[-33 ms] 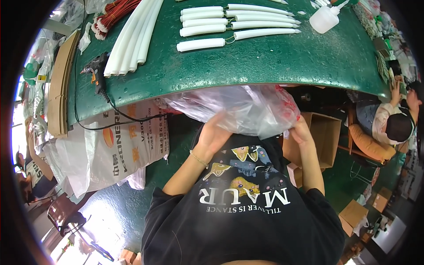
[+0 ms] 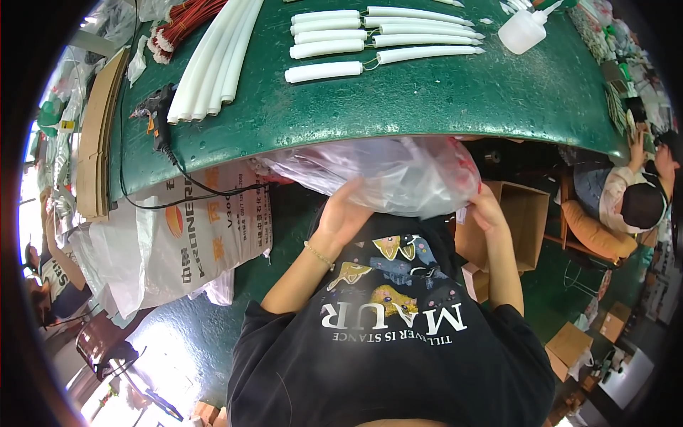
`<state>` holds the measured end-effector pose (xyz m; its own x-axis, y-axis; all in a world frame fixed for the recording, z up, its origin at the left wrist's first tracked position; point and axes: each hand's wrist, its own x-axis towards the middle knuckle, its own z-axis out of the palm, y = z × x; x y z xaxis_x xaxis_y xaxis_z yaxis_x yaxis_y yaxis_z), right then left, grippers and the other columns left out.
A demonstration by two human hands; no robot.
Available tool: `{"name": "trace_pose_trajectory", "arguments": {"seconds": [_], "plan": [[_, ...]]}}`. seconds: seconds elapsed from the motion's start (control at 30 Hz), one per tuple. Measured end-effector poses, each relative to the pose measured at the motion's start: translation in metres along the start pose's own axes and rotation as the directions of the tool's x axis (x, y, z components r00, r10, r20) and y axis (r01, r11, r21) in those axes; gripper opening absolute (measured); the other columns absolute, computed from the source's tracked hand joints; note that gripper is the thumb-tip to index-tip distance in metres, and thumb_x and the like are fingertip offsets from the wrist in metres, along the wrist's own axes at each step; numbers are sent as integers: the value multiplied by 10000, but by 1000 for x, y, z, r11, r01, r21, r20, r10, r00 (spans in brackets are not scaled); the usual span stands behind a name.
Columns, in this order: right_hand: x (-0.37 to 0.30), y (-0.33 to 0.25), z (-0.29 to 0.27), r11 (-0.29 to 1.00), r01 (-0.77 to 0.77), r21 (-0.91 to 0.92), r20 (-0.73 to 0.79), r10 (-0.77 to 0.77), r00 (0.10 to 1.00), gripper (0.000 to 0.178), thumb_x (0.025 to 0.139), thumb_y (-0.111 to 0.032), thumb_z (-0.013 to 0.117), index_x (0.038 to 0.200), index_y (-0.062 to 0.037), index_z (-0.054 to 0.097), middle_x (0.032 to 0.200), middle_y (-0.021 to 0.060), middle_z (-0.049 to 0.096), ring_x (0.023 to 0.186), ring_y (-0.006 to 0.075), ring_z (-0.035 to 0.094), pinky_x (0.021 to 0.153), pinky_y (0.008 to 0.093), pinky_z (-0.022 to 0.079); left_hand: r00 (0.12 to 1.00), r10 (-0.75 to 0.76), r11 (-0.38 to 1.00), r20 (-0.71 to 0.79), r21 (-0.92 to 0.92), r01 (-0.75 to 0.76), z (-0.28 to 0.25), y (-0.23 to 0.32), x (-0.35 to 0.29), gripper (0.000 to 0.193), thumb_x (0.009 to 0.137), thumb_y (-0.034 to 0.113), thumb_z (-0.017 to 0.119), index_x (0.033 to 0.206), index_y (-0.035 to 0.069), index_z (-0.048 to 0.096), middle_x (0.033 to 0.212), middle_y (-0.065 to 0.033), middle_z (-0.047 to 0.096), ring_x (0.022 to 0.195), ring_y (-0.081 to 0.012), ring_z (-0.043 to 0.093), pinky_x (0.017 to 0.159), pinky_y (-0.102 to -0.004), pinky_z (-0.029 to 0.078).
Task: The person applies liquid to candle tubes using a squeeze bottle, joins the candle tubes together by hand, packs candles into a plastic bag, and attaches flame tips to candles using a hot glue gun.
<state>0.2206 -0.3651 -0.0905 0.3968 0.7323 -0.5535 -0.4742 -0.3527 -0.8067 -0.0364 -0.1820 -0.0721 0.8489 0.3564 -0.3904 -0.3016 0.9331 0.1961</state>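
Observation:
A clear plastic bag (image 2: 398,178) with red markings at its right end is stretched between my two hands, just under the front edge of the green table (image 2: 235,132). My left hand (image 2: 346,213) is closed on the bag's left near edge, its fingertips partly covered by the film. At the right end, my right hand (image 2: 486,208) pinches the bag beside the red part. What lies inside the bag cannot be made out. On the table are white tube pieces (image 2: 324,71) with pointed ends, joined in pairs by thin wires.
Long white tubes (image 2: 217,64), a black glue gun (image 2: 158,117) with a cable, red wires (image 2: 188,25) and a white squeeze bottle (image 2: 523,32) rest on the table. A large printed sack (image 2: 163,242) stands left, an open cardboard box (image 2: 523,220) right. Another person (image 2: 629,199) sits at far right.
The bag's near edge has risen slightly toward the table. Both hands have shifted very little and keep their hold on it.

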Motion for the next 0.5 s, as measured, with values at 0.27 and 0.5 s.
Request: {"name": "trace_pose_trajectory", "arguments": {"seconds": [0.27,0.5], "plan": [[-24,-71,86,635,580,-510,-79,-706,704,359,854,-51,565,1201,9,496,1105,117,561,929,178,571,822,292,458,979,200,875,-27,454,-166,-17,-14,6,284,799,-21,566,1079,20,542,1147,-144,579,1130,-236,513,963,-360,385],[42,-12,84,84,193,-978,150,-362,920,265,799,-211,657,993,-47,581,739,140,632,711,281,621,688,356,479,985,159,854,-62,509,-106,-13,-7,1,456,735,-99,521,1181,-21,462,1007,-119,596,964,-228,596,883,-347,445]]}}
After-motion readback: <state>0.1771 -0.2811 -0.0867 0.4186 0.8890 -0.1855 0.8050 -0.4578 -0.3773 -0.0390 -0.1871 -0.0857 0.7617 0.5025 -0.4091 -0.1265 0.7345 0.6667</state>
